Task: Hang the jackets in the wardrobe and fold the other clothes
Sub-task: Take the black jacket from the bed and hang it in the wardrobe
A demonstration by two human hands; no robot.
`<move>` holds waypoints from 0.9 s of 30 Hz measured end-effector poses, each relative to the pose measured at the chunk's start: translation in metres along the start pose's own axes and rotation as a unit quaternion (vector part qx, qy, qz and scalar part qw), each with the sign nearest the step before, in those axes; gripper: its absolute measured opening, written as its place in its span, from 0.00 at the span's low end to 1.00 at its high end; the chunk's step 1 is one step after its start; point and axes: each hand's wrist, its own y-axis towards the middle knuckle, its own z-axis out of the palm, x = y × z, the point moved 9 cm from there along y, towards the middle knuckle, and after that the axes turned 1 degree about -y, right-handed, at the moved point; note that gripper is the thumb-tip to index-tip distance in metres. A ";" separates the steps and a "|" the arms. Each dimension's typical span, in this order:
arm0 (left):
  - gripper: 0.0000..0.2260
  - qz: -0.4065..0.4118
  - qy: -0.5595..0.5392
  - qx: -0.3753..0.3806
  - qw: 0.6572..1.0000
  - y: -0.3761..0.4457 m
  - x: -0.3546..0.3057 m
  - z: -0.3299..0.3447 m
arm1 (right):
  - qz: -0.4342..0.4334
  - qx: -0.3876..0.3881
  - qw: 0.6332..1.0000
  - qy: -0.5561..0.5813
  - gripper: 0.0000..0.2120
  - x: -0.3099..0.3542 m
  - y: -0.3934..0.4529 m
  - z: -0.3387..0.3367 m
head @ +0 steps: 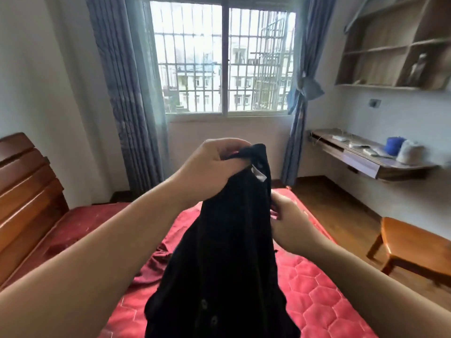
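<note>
Black garment (227, 252) hanging over the red mattress (324, 289), lower hem cut off by the frame's bottom edge. Left hand (210, 167) pinching the bunched top near a white label; right hand (288, 223) gripping the side edge, fingertips tucked behind cloth. Best to find both shoulders and shake flat before choosing hanger or fold. Jacket or shirt: cannot tell. Maroon cloth (156, 264) crumpled behind; no wardrobe in view.
</note>
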 end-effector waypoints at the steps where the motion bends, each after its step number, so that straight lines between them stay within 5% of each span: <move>1: 0.07 -0.004 -0.005 0.012 1.000 -0.005 0.002 -0.001 | 0.048 0.019 0.998 0.042 0.11 -0.005 -0.002 0.008; 4: 0.07 -0.006 0.018 0.051 0.999 -0.018 0.010 -0.014 | 0.092 0.041 0.993 0.060 0.07 -0.007 -0.017 0.003; 12: 0.03 0.105 0.202 0.048 0.973 -0.038 0.026 -0.011 | -0.022 -0.155 0.976 -0.152 0.11 0.108 -0.040 -0.106; 18: 0.23 0.118 0.254 0.035 0.959 -0.082 0.053 0.077 | -0.017 -0.191 0.951 -0.243 0.12 0.177 -0.082 -0.149; 22: 0.24 0.093 0.350 -0.020 0.932 -0.093 0.048 0.086 | 0.042 -0.216 0.929 -0.299 0.12 0.183 -0.148 -0.188; 27: 0.11 0.182 0.324 0.125 0.920 -0.076 -0.023 0.126 | 0.130 -0.242 0.888 -0.369 0.06 0.188 -0.236 -0.235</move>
